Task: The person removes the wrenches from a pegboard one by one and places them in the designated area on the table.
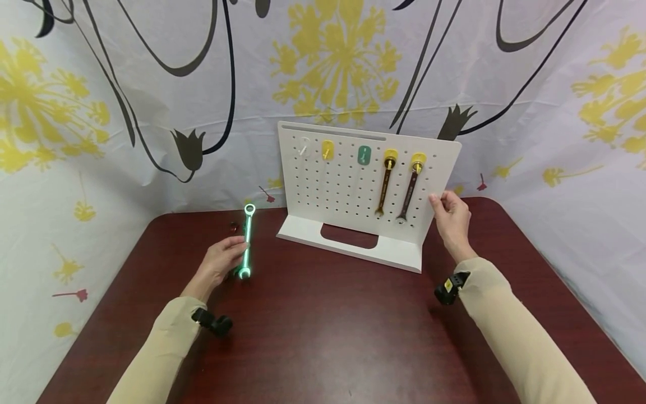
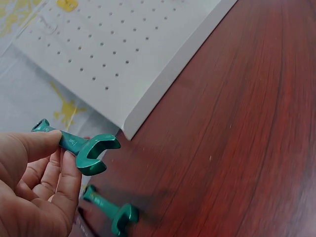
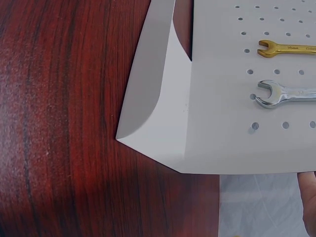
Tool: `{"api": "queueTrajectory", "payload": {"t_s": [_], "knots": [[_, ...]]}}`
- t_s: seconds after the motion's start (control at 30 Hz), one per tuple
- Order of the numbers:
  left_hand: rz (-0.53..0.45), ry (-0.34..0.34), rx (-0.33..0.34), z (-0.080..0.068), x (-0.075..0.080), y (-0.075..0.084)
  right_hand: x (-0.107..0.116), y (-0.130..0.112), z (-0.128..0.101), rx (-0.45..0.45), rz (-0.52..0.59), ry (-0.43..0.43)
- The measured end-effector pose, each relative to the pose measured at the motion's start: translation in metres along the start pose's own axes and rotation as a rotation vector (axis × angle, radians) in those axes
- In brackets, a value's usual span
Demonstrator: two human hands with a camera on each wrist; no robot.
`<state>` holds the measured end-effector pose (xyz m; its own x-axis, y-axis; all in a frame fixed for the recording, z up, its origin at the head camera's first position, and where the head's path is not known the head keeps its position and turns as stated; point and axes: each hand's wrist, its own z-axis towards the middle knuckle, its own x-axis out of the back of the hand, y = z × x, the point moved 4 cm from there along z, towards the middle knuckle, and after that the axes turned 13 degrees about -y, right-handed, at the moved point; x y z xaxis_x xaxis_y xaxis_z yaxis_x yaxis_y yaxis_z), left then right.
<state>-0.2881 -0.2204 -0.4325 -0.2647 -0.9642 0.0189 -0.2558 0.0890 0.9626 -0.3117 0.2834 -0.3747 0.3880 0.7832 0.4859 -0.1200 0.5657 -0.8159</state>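
My left hand (image 1: 237, 249) pinches a green wrench (image 1: 248, 240) by its shaft and holds it just above the table, left of the white pegboard (image 1: 343, 191). In the left wrist view, thumb and fingers (image 2: 49, 143) grip that green wrench (image 2: 86, 150), open jaw end forward. A second green wrench (image 2: 111, 210) lies on the table beneath it. My right hand (image 1: 444, 205) holds the pegboard's right edge. A gold wrench (image 1: 385, 188) and a silver wrench (image 1: 409, 193) hang on yellow hooks; the right wrist view shows the gold wrench (image 3: 286, 48) and the silver wrench (image 3: 284, 95).
The pegboard stands on a dark red table (image 1: 328, 336) near its back edge. A white hook (image 1: 303, 147), a yellow hook (image 1: 327, 150) and a teal hook (image 1: 364, 155) carry nothing. A small dark red object (image 1: 234, 226) lies behind my left hand. Flowered cloth (image 1: 151, 84) hangs all round.
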Motion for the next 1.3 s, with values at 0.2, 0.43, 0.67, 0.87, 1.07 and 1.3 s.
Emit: {"api": "queueTrajectory", "payload": {"t_s": [0.2,0.43,0.67,0.87,1.07,1.3], "knots": [[0.029,0.04,0.019,-0.004,0.015,-0.005,0.001,0.0,0.0,0.024,-0.002,0.013],[0.054,0.087,0.019,-0.009,0.032,-0.009,0.001,0.0,0.0,0.04,0.004,0.018],[0.103,0.118,0.029,-0.012,0.044,-0.012,0.001,0.001,0.0,0.034,0.0,0.012],[0.15,0.159,0.039,-0.012,0.056,-0.016,0.0,0.001,-0.001,0.029,0.007,0.001],[0.167,0.18,0.063,-0.012,0.066,-0.02,0.001,0.0,0.0,0.034,0.002,0.003],[0.169,0.198,0.08,-0.011,0.074,-0.024,0.001,-0.001,0.0,0.04,0.012,0.008]]}}
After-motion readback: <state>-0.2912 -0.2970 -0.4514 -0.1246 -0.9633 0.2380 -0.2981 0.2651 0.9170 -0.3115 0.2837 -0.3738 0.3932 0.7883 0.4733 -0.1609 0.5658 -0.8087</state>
